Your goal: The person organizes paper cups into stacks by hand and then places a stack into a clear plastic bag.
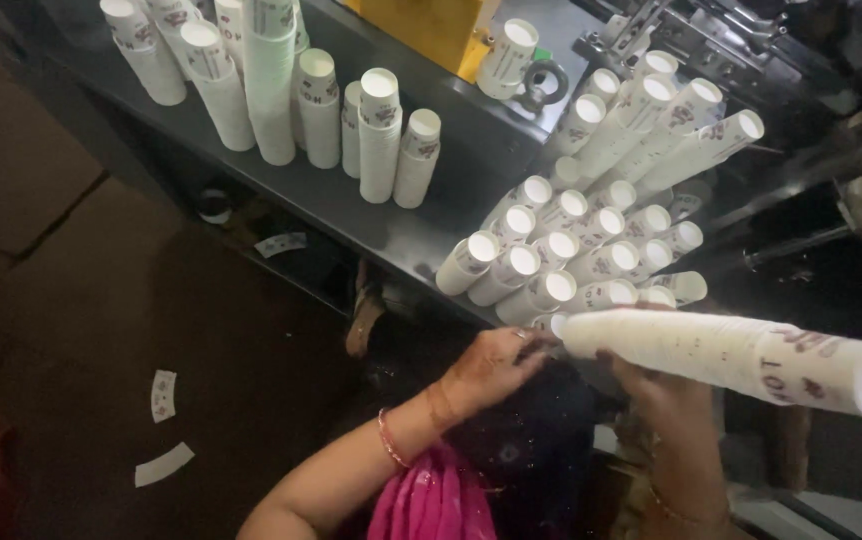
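Upright cup stacks [271, 80] stand at the counter's [391, 225] left end; lying cup stacks [591, 250] pile on its right. Before these, both hands hold a long cup stack [731, 355] crosswise.

We hold a long nested stack of white paper cups [741, 358] lying sideways, its open mouth pointing to the right. Our right hand [666, 405] grips it from beneath, while our left hand [491, 365] touches its narrow left end with the fingers [529, 345]. Just beyond it, a heap of tilted cup stacks [591, 245] leans on the dark surface [371, 225]. Upright cup stacks [281, 90] stand further left. Paper scraps [162, 430] lie on the floor [101, 330].
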